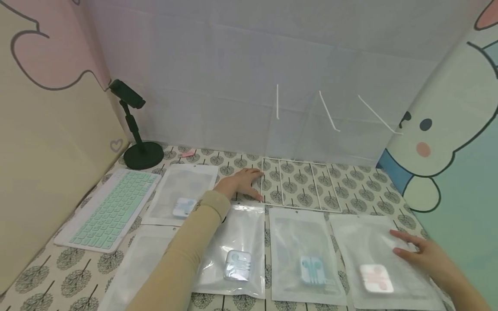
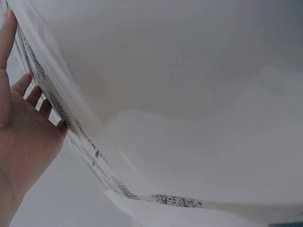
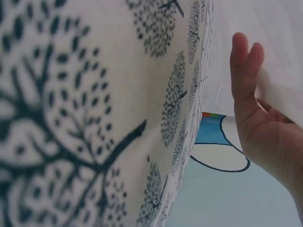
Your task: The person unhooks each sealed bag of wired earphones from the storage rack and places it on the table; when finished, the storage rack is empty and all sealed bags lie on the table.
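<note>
In the head view my left hand (image 1: 247,181) reaches to the left side of a white wire stand (image 1: 282,183), fingers spread and fingertips at its base. The left wrist view shows the same hand (image 2: 31,127) near the tablecloth, its fingers mostly straight. My right hand (image 1: 428,257) rests by the right edge of a translucent zip bag (image 1: 362,235) holding earphones in a square case (image 1: 376,278), with pink showing. Its fingers look extended in the right wrist view. Beside that lie a bag (image 1: 297,229) with blue earphones (image 1: 312,271) and a shinier bag (image 1: 249,229) with a square case (image 1: 237,265).
Two more bags (image 1: 190,179) (image 1: 144,250) lie left, partly behind my left arm. A mint-key keyboard (image 1: 113,209) and a black desk stand (image 1: 144,154) are farther left. White prongs (image 1: 328,110) stick out above the wire base. A pink scrap (image 1: 188,153) lies at the back.
</note>
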`<state>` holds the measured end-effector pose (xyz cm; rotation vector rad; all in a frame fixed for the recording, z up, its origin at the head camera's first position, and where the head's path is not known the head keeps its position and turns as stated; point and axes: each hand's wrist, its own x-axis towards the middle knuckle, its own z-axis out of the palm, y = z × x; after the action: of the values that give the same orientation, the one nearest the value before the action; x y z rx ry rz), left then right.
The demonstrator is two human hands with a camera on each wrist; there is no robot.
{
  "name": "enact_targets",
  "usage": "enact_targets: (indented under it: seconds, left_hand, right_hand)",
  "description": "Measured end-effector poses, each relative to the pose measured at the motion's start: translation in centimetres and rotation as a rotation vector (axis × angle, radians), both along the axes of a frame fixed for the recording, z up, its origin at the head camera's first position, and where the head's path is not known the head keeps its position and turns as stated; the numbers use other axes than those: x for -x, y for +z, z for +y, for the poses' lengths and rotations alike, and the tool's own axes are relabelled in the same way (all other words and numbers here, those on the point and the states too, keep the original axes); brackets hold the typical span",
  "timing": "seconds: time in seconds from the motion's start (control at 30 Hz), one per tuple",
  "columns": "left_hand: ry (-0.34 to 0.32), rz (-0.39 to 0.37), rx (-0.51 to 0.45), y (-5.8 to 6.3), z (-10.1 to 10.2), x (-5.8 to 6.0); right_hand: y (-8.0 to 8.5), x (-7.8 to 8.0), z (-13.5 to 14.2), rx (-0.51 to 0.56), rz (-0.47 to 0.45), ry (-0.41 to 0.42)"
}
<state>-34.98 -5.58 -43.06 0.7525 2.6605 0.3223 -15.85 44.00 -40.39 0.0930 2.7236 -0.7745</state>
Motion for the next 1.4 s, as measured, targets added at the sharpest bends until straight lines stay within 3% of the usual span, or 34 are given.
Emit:
enact_targets:
  seconds: [0.23,0.53,0.67,0.97,1.17,1.3,1.4]
  left_hand:
    - [0.0,0.009,0.014,0.0,-0.1,0.0]
    - [0.0,0.005,-0.001,0.1,-0.2,0.0]
    - [-0.009,-0.004,0.002,0.0,-0.1,0.0]
    - [-0.002,-0.008,0.013,0.4,0.2,-0.1]
    - [0.0,-0.022,-0.012,0.9,-0.1,-0.4]
    - [0.007,-0.026,-0.064,1.4,-0.8,-0.6]
    - [0.04,-0.01,-0.116,2.5,-1.8,-0.7]
  right_hand:
    - [-0.5,0.2,-0.3,0.018,-0.041,0.074]
    - [-1.9,0.7,0.1,0.03,0.057,0.282]
    - [-2.5,0.6,0.3,-0.013,0.172,0.368]
    - [-2.4,0.9,0.4,-0.084,0.153,0.357]
    - [-0.8,1.8,-0.7,-0.082,0.184,0.369]
    - [1.8,2.8,-2.4,-0.09,0.282,0.396]
    - [4.1,3.7,-4.2,-0.093,0.355,0.422]
